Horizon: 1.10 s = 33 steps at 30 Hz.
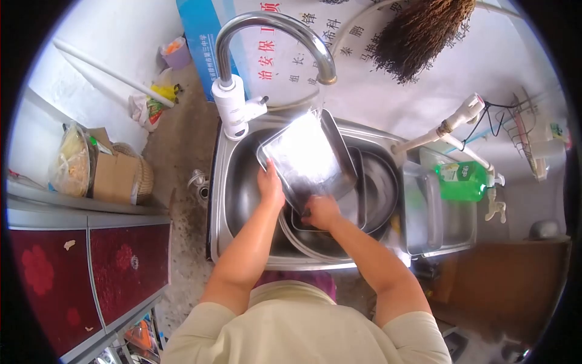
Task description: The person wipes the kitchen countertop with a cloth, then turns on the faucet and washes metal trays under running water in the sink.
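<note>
A rectangular metal tray [309, 159] is tilted over the sink [241, 209], bright with glare, under the curved faucet [276, 23]. Water falls from the spout onto its far end. My left hand [271, 185] grips the tray's left edge. At the tray's near end, my right hand [321, 212] is closed with its fingers curled down; what it holds, if anything, is hidden. Beneath and right of the tray, a round metal pan [383, 182] and another rectangular tray lie in the basin.
Right of the basin, a clear container [423, 209] stands near a green detergent bottle [462, 181]. Pipes and a tap [496, 203] rise behind them. A straw broom [421, 39] hangs on the wall. Red cabinet doors [128, 258] stand at left, below a cardboard box [115, 177].
</note>
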Each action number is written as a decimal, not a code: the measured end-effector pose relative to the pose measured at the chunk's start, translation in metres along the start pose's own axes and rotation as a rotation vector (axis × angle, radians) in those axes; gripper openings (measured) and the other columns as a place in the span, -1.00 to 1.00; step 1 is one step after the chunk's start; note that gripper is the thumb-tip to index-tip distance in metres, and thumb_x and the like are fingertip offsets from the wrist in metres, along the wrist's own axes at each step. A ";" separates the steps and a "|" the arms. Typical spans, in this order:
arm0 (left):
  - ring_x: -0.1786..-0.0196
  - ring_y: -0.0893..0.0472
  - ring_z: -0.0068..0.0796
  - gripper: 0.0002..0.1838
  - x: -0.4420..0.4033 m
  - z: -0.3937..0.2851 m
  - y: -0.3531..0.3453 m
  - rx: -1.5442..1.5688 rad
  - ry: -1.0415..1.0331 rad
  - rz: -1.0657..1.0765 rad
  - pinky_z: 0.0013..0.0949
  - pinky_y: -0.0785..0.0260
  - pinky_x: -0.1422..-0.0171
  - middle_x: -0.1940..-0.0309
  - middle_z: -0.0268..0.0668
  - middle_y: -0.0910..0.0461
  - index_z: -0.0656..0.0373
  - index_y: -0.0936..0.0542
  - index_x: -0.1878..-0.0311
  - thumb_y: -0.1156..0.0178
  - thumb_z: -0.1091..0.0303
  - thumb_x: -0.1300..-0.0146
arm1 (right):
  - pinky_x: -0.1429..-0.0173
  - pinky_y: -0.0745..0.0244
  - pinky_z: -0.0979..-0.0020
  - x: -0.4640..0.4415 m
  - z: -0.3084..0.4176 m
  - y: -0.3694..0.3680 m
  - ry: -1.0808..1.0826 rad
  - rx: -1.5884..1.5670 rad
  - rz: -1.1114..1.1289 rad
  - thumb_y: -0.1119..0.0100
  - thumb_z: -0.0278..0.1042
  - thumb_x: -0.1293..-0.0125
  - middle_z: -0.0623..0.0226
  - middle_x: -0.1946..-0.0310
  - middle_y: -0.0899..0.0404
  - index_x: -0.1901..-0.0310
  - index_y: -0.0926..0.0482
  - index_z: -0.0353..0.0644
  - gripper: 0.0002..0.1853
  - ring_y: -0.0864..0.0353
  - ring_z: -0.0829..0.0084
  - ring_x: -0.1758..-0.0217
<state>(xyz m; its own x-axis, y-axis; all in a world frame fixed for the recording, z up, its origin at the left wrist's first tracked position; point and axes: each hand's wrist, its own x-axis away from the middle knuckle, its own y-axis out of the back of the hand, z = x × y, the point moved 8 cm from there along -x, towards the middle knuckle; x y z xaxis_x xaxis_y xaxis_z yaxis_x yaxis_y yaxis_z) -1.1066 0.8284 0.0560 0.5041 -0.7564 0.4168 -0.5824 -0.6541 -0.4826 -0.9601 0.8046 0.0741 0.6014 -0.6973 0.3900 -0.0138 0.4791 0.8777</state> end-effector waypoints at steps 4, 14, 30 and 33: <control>0.00 -0.40 -0.38 -0.46 0.001 -0.005 -0.002 -0.058 0.003 -0.014 -0.23 -0.14 -0.18 0.02 -0.22 -0.44 0.30 -0.37 -0.01 -0.05 -0.03 -0.24 | 0.07 -0.34 0.28 -0.006 0.013 -0.001 0.033 0.240 -0.106 -0.27 -0.13 0.14 0.26 0.25 -0.47 0.36 -0.58 -0.09 -0.70 -0.45 0.23 0.10; 0.10 -0.45 -0.40 -0.49 0.032 0.012 -0.024 -0.276 0.259 0.400 -0.34 -0.26 -0.03 0.18 -0.25 -0.50 0.23 -0.38 -0.04 -0.18 0.57 0.09 | 0.08 -0.40 0.21 -0.001 0.039 0.030 0.134 -0.363 -0.541 -0.21 -0.37 0.15 0.18 0.27 -0.51 0.30 -0.54 -0.24 -0.71 -0.48 0.15 0.17; 0.17 -0.48 -0.24 -0.73 0.012 0.020 0.000 0.223 0.290 0.049 -0.15 -0.29 -0.07 0.30 -0.25 -0.47 0.19 -0.45 0.22 -0.10 0.33 0.03 | 0.09 -0.26 0.30 0.025 0.057 0.058 0.069 0.333 -0.734 -0.02 -0.39 0.06 0.35 0.32 -0.44 0.29 -0.53 -0.12 -0.77 -0.40 0.33 0.13; 0.17 -0.48 -0.25 -0.74 0.013 0.020 0.005 0.240 0.231 0.038 -0.17 -0.29 -0.06 0.30 -0.26 -0.47 0.18 -0.45 0.22 -0.09 0.34 0.03 | 0.09 -0.25 0.27 0.027 0.052 0.052 0.128 -0.033 -0.722 -0.10 -0.43 0.18 0.35 0.36 -0.43 0.36 -0.55 -0.09 -0.76 -0.40 0.31 0.15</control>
<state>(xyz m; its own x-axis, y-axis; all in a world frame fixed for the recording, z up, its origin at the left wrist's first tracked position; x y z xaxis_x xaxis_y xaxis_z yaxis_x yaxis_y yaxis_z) -1.0901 0.8158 0.0433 0.3111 -0.7782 0.5455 -0.4171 -0.6276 -0.6574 -0.9857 0.7828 0.1448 0.5401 -0.7786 -0.3195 0.4442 -0.0587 0.8940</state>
